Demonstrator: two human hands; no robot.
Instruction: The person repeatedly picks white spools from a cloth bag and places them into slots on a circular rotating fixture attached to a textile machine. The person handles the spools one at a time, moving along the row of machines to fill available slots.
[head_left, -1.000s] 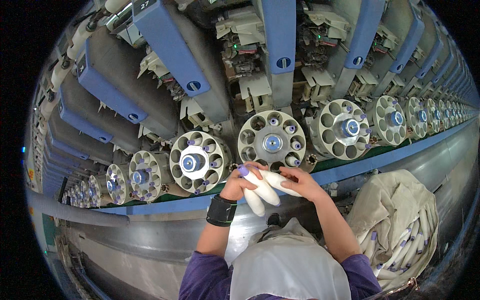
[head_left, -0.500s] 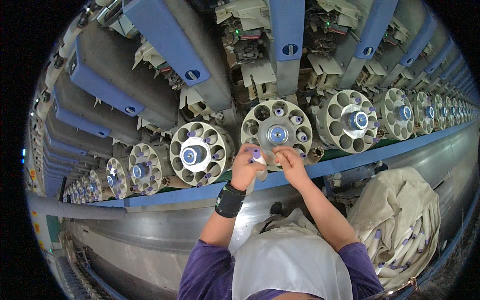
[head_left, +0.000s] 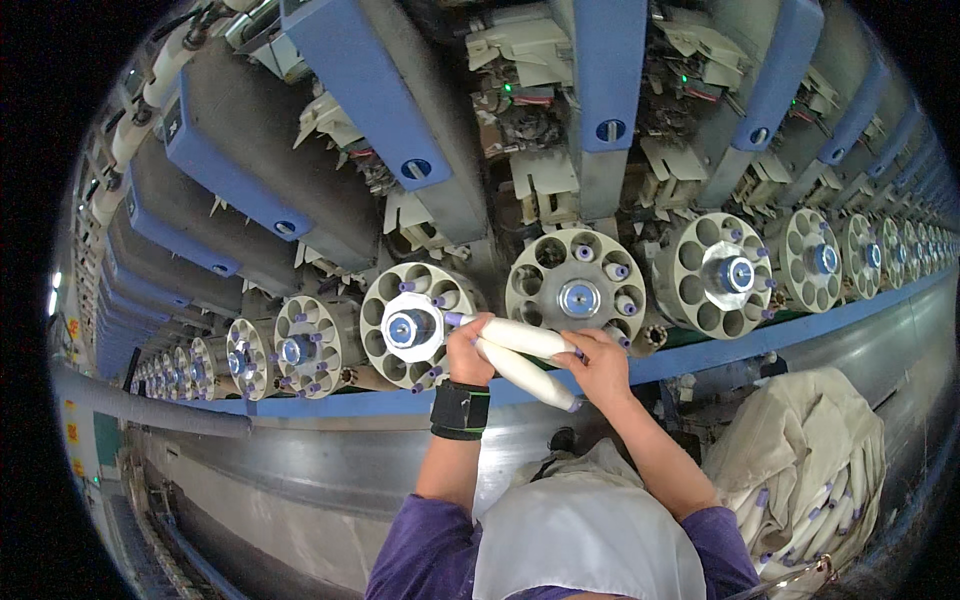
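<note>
Two white yarn bobbins with purple tube ends are in front of me. My left hand (head_left: 468, 352) is closed round them near one end. The upper bobbin (head_left: 525, 339) lies almost level, its purple end sticking out left past my fingers. The lower bobbin (head_left: 530, 376) slants down to the right. My right hand (head_left: 602, 364) pinches the right end of the upper bobbin, where a bit of purple shows between the fingers; any thread there is too fine to see. Just beyond my hands stands a round magazine (head_left: 545, 284) with bobbins in some of its pockets.
Similar magazines (head_left: 700, 262) stand in a row to both sides, including a nearer-left magazine (head_left: 378, 312). Below them runs a blue rail (head_left: 690, 363). A cloth sack (head_left: 800, 420) full of bobbins is at my right. Blue machine housings (head_left: 607, 80) rise behind.
The bobbins have swung from pointing toward me to lying sideways between my hands. My right hand has come to the upper bobbin's end. The view has shifted slightly.
</note>
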